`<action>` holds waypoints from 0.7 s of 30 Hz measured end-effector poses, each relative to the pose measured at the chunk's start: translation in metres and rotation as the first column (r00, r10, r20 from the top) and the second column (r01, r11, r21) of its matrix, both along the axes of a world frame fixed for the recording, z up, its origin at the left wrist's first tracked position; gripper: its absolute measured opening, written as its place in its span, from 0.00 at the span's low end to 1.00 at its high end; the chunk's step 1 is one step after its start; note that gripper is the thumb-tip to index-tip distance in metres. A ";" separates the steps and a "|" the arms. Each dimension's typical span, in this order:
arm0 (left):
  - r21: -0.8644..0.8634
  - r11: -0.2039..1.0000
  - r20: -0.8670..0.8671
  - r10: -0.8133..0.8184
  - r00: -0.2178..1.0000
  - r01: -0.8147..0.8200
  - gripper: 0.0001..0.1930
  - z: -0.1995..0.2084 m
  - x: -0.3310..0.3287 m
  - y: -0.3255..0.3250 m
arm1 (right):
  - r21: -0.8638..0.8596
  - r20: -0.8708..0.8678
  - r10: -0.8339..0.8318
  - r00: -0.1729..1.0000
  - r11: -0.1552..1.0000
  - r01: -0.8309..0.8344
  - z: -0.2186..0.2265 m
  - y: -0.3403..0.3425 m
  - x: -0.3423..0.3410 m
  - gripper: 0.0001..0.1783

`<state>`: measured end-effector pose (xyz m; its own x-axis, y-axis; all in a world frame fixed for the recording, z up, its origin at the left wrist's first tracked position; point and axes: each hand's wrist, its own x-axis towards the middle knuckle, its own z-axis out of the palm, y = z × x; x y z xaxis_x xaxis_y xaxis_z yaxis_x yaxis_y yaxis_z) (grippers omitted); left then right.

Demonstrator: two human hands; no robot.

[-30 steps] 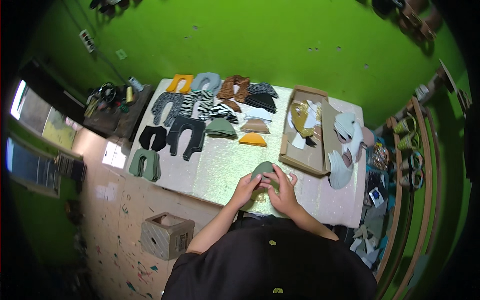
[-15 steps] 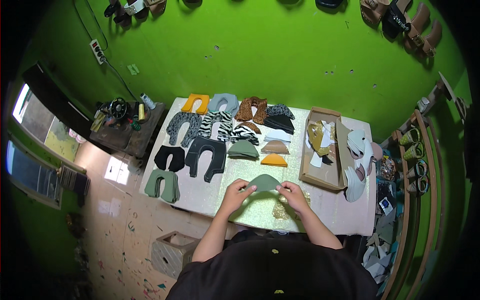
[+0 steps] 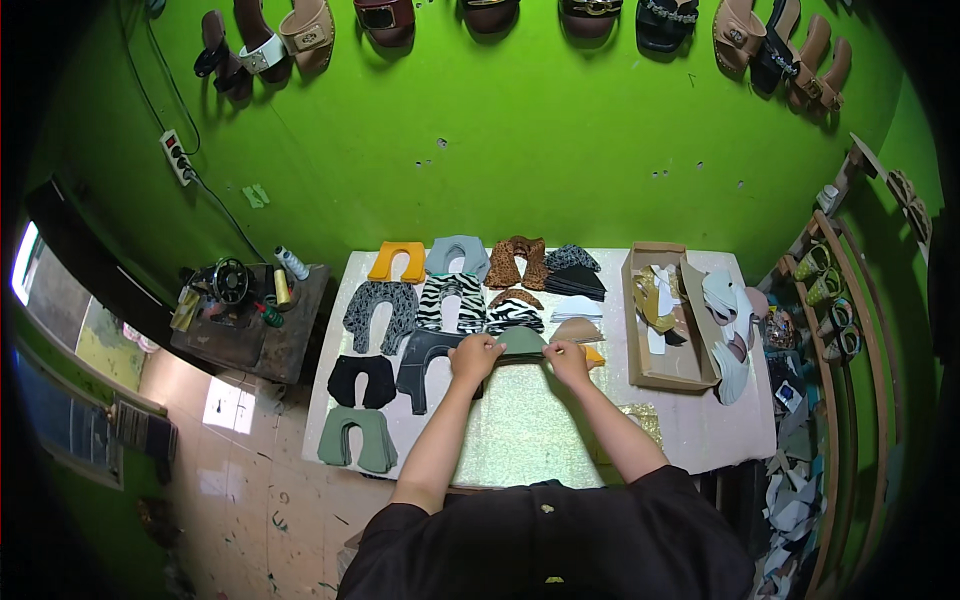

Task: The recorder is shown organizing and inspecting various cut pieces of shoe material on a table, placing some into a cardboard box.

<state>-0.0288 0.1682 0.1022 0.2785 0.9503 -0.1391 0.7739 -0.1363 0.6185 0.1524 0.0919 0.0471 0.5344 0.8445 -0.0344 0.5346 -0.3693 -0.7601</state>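
My left hand (image 3: 476, 357) and my right hand (image 3: 568, 360) are closed at the two ends of a green half-moon shoe-upper piece (image 3: 522, 341). The piece lies at the pile of like green pieces, and I cannot tell where it parts from that pile. Just right of it sit a tan half-moon stack (image 3: 577, 331) and an orange stack (image 3: 593, 355), the latter partly behind my right hand. Beside my left hand is a dark U-shaped upper stack (image 3: 425, 365), partly covered by that hand. Beyond the green pile lie zebra-print half-moon pieces (image 3: 515, 314).
More cut uppers lie left on the table (image 3: 520, 420): green (image 3: 358, 437), black, grey, orange and leopard. A cardboard box (image 3: 655, 375) with scraps stands right, pale pieces (image 3: 730, 310) beside it. A sewing machine (image 3: 232, 283) is far left; sandals (image 3: 590, 22) hang on the green wall.
Both hands have moved forward, away from my body, carrying the green piece to the green pile. The view has tilted up, showing more of the sandals on the wall.
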 end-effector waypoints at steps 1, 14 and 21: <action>0.000 1.000 -0.003 -0.009 1.000 0.009 0.13 -0.002 0.002 0.001 | -0.020 0.021 -0.019 1.000 1.000 0.019 -0.001 0.000 -0.001 0.15; 0.149 0.985 0.083 0.072 0.994 -0.083 0.35 -0.006 0.007 0.001 | 0.086 0.144 -0.112 0.983 0.991 0.101 0.025 -0.012 -0.009 0.27; 0.379 0.917 0.366 -0.024 0.930 -0.126 0.31 -0.014 0.017 -0.071 | 0.129 0.068 -0.191 0.979 0.975 0.182 0.021 -0.107 0.013 0.18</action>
